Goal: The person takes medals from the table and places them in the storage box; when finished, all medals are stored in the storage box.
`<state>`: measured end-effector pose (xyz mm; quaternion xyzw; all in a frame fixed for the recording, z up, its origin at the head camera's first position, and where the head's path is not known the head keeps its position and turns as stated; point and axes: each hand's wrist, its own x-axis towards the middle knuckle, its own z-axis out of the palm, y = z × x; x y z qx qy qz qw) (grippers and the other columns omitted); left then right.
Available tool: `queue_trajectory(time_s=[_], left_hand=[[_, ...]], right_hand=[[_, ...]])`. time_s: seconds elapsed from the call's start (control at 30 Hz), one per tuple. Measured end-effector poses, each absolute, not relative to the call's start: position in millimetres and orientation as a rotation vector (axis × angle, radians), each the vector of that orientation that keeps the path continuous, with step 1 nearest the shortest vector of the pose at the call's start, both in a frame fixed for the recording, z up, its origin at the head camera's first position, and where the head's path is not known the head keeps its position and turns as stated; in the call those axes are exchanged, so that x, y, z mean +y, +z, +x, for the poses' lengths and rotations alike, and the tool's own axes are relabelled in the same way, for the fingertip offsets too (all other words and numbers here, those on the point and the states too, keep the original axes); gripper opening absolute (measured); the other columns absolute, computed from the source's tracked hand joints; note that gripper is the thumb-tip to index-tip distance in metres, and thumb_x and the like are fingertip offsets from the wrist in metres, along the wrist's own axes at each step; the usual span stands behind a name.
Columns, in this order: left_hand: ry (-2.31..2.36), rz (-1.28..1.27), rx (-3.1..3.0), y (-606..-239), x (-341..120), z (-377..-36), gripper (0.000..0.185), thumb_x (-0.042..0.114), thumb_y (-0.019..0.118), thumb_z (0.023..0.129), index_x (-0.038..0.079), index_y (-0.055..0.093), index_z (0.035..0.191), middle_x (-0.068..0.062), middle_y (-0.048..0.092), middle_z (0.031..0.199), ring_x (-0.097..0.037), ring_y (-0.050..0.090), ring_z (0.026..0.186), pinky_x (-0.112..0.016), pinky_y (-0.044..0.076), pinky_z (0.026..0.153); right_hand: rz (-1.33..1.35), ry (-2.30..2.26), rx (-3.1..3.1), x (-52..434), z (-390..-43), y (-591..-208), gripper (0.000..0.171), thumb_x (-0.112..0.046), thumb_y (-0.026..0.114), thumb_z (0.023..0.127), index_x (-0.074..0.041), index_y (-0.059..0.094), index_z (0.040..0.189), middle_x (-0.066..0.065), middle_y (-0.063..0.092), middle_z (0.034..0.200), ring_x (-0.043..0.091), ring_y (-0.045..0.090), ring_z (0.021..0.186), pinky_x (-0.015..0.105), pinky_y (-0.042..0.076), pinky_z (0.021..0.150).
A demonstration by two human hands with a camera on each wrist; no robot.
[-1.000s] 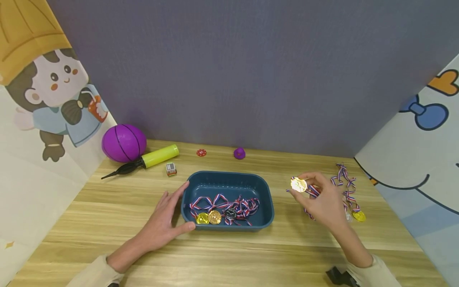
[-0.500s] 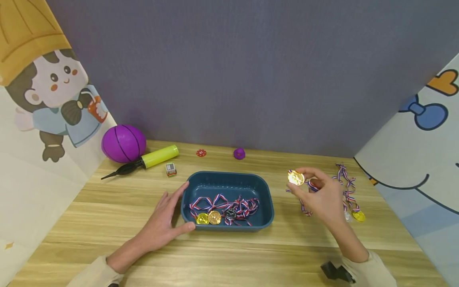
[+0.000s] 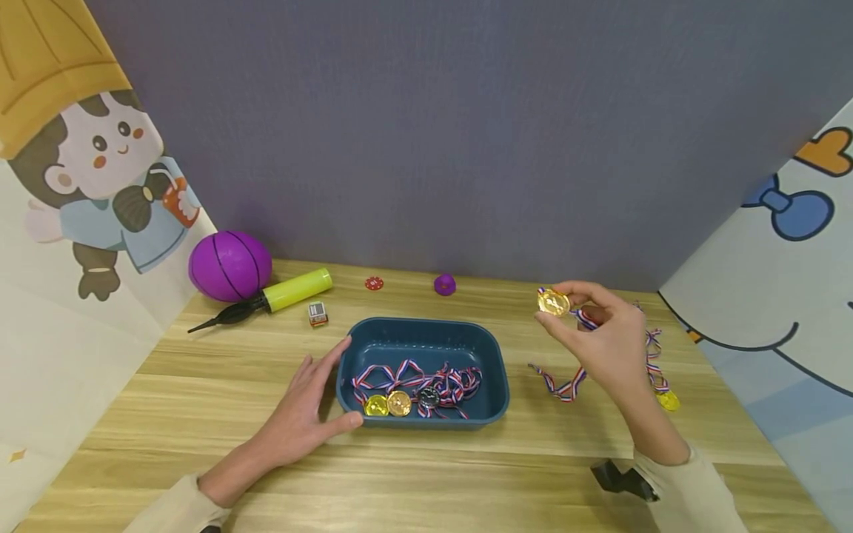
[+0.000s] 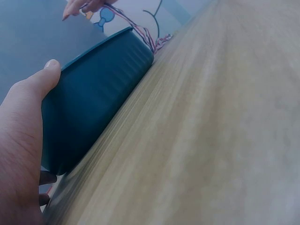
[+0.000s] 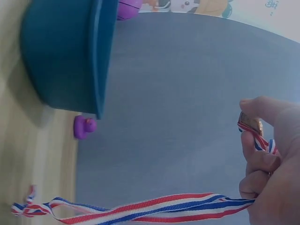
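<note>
My right hand (image 3: pixel 600 337) pinches a gold medal (image 3: pixel 553 303) above the table, right of the blue tray (image 3: pixel 496 370). Its red, white and blue ribbon (image 3: pixel 565 386) hangs down behind the hand, the end trailing on the wood; the right wrist view shows the ribbon (image 5: pixel 140 211) and the medal (image 5: pixel 251 124) at my fingertips. My left hand (image 3: pixel 309 411) rests against the tray's left end, thumb along the front wall, seen too in the left wrist view (image 4: pixel 26 122). Inside the tray lie several medals (image 3: pixel 398 403) with tangled ribbons.
More medals with ribbons (image 3: pixel 660 381) lie on the table behind my right hand. At the back left are a purple ball (image 3: pixel 229 265), a yellow pump (image 3: pixel 280 295), a small box (image 3: pixel 318 314), a red disc (image 3: pixel 374 283) and a purple toy (image 3: pixel 444 284). Walls enclose three sides.
My right hand has lifted the gold medal up and slightly back, pulling its ribbon off the pile on the right. The left hand and tray have not moved.
</note>
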<state>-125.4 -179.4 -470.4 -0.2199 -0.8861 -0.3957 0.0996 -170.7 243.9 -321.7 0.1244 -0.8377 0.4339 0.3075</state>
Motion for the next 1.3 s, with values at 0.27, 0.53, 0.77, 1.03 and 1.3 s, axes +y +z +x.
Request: queue_trajectory(time_s=[0.27, 0.53, 0.77, 1.03, 1.3], left_hand=[[-1.168, -0.648, -2.622, -471, -180, -125, 0.11, 0.068, 0.078, 0.095, 0.027, 0.019, 0.179, -0.022, 0.051, 0.168, -0.052, 0.045, 0.155, -0.08, 0.012, 0.13], [-1.171, -0.648, -2.623, -471, -180, -125, 0.111, 0.068, 0.077, 0.095, 0.027, 0.019, 0.179, -0.022, 0.049, 0.169, -0.052, 0.044, 0.156, -0.08, 0.012, 0.129], [-1.166, -0.647, -2.622, -471, -179, -125, 0.11, 0.069, 0.077, 0.095, 0.027, 0.019, 0.179, -0.022, 0.049, 0.169, -0.052, 0.045, 0.155, -0.08, 0.012, 0.129], [-1.174, -0.653, -2.614, -471, -180, -126, 0.109, 0.069, 0.076, 0.096, 0.026, 0.019, 0.179, -0.023, 0.051, 0.168, -0.052, 0.045, 0.155, -0.081, 0.012, 0.129], [-1.179, -0.655, -2.617, -470, -180, -126, 0.109, 0.069, 0.076, 0.096, 0.027, 0.019, 0.179, -0.024, 0.05, 0.168, -0.053, 0.044, 0.155, -0.081, 0.012, 0.129]], right_hand=[[0.367, 1.181, -2.196, 231, -173, -309, 0.036, -0.005, 0.1, 0.079, -0.013, 0.087, 0.112, -0.007, 0.071, 0.084, -0.001, 0.028, 0.047, 0.02, 0.023, 0.041], [0.476, 1.271, -2.132, 212, -171, -294, 0.034, 0.001, 0.097, 0.081, -0.009, 0.087, 0.112, -0.01, 0.075, 0.084, 0.003, 0.041, 0.048, 0.019, 0.03, 0.044], [0.535, 1.303, -2.073, 199, -171, -284, 0.035, 0.003, 0.097, 0.08, -0.007, 0.087, 0.112, -0.004, 0.075, 0.081, 0.002, 0.042, 0.049, 0.019, 0.03, 0.045], [0.609, 1.355, -2.037, 185, -170, -272, 0.034, 0.005, 0.094, 0.082, -0.005, 0.086, 0.114, 0.002, 0.074, 0.08, 0.004, 0.031, 0.047, 0.023, 0.026, 0.042], [0.643, 1.404, -1.989, 171, -169, -255, 0.034, 0.006, 0.094, 0.082, -0.003, 0.085, 0.113, 0.001, 0.076, 0.083, 0.007, 0.039, 0.049, 0.02, 0.03, 0.044]])
